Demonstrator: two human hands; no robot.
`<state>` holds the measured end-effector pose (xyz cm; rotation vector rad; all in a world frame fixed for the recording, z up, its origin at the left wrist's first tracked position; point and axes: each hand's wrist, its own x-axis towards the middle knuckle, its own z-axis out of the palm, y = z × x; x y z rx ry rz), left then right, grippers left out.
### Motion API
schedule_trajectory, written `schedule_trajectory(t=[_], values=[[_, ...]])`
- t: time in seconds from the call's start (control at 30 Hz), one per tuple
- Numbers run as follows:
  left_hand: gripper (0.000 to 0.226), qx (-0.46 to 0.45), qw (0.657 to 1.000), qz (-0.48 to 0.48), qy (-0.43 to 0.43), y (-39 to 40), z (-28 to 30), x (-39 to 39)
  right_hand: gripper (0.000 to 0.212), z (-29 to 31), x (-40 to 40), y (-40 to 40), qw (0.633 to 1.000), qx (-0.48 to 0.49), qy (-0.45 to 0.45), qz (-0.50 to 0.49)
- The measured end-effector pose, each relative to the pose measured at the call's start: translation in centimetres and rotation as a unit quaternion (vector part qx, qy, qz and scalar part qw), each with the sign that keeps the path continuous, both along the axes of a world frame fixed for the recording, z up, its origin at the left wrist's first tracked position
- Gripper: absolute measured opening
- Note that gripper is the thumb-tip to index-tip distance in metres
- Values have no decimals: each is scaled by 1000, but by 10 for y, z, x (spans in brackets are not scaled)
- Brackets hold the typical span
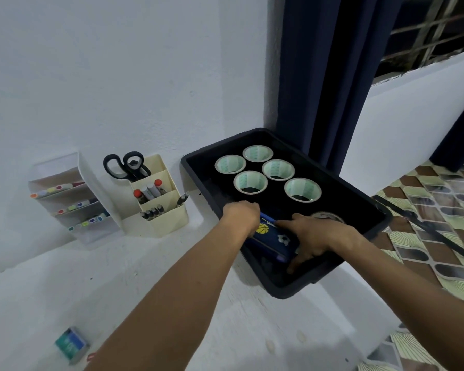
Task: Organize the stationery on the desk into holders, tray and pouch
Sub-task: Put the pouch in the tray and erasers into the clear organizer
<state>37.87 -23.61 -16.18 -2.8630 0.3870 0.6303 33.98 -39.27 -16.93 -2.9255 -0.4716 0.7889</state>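
Note:
A black tray (359, 199) sits at the right end of the white desk, by the wall. Several black tape rolls (302, 190) with pale green cores lie flat in its far half. In the near half lies a dark blue pouch (272, 238) printed with a yellow basketball and a football. My left hand (240, 214) grips the pouch's far left end, fingers curled over it. My right hand (312, 238) holds the right side of the pouch, thumb on top and fingers down along its near side. A clear tape roll (328, 217) shows just behind my right hand.
A cream desk holder (169, 218) against the wall holds black scissors (126, 166), markers and pens. Left of it stands a clear tiered holder (75, 202) with coloured markers. A small teal box (71, 345) lies near the desk's front edge. A dark curtain (319, 76) hangs behind the tray.

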Motion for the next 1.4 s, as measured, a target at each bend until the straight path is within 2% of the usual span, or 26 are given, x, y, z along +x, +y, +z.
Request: schedule_trajectory(t=[0.1, 0.17, 0.27, 0.4, 0.5, 0.63, 0.73, 0.83, 0.9, 0.97, 1.1, 1.2, 1.4], values=[[34, -69, 995, -15, -69, 17, 17, -7, 76, 8, 7, 4, 996, 86, -10, -14], [38, -130, 985, -13, -111, 35, 32, -14, 48, 17, 12, 17, 987, 151, -52, -5], [45, -175, 974, 14, -144, 76, 56, -31, 45, 37, 14, 54, 968, 216, -122, 30], [31, -178, 953, 119, -215, 157, 78, -70, 29, 59, 6, 127, 942, 277, -146, 124], [26, -158, 942, 214, -204, 220, 82, -110, 38, 65, -12, 185, 936, 260, -101, 216], [30, -120, 931, 323, -123, 280, 59, -166, 36, 54, -49, 248, 910, 214, -44, 352], [46, -118, 916, 380, -60, 300, 31, -201, 43, 26, -76, 282, 891, 171, 0, 420], [74, -113, 908, 403, 2, 305, 4, -224, 63, -4, -96, 302, 873, 121, 20, 473], [82, -119, 903, 413, 6, 303, -11, -232, 73, -17, -102, 311, 870, 91, 28, 484], [81, -123, 906, 404, -9, 301, -21, -233, 76, -28, -102, 318, 864, 73, 23, 497], [73, -133, 910, 392, -35, 299, -31, -229, 67, -39, -94, 323, 857, 61, 6, 512], [58, -135, 912, 384, -54, 299, -36, -225, 64, -36, -86, 321, 853, 61, 6, 518], [60, -142, 905, 395, -72, 301, -44, -225, 61, -34, -51, 303, 886, 62, -38, 458]])
